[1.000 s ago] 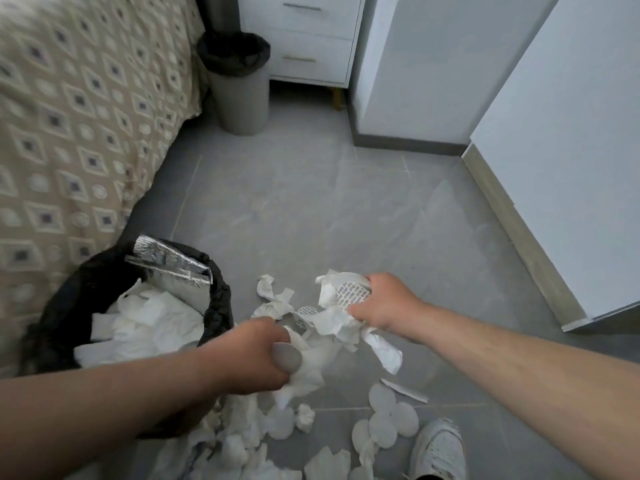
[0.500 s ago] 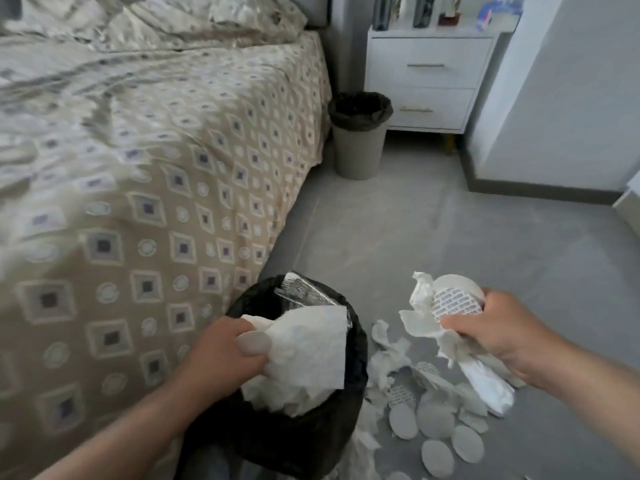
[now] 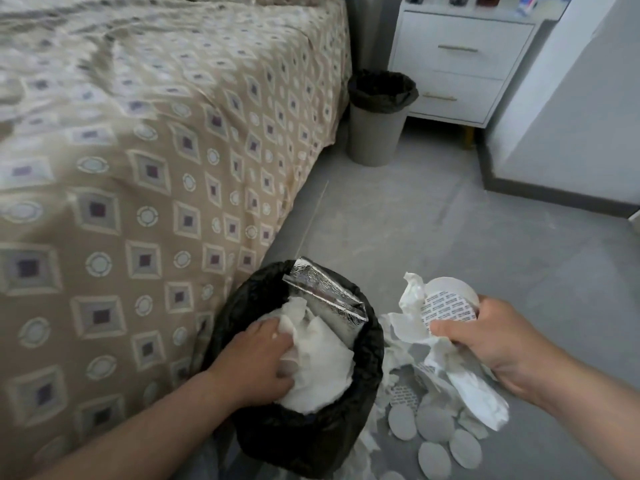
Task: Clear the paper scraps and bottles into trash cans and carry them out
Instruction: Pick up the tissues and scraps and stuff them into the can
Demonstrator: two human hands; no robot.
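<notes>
A trash can with a black liner stands on the floor beside the bed, stuffed with white paper and a silver foil pack. My left hand is inside the can's mouth, its fingers curled into the white paper. To the right of the can, my right hand grips a bunch of crumpled scraps and a printed round paper above the floor. More scraps and round paper discs lie on the floor under that hand.
A second grey trash can with a black liner stands at the far end of the bed, next to a white nightstand. A grey wall corner juts in at the right. Grey tile floor lies between.
My left hand has carried its paper from above the floor pile into the near can and now pushes down in it. My right hand has kept its bunch, lifted beside the can.
</notes>
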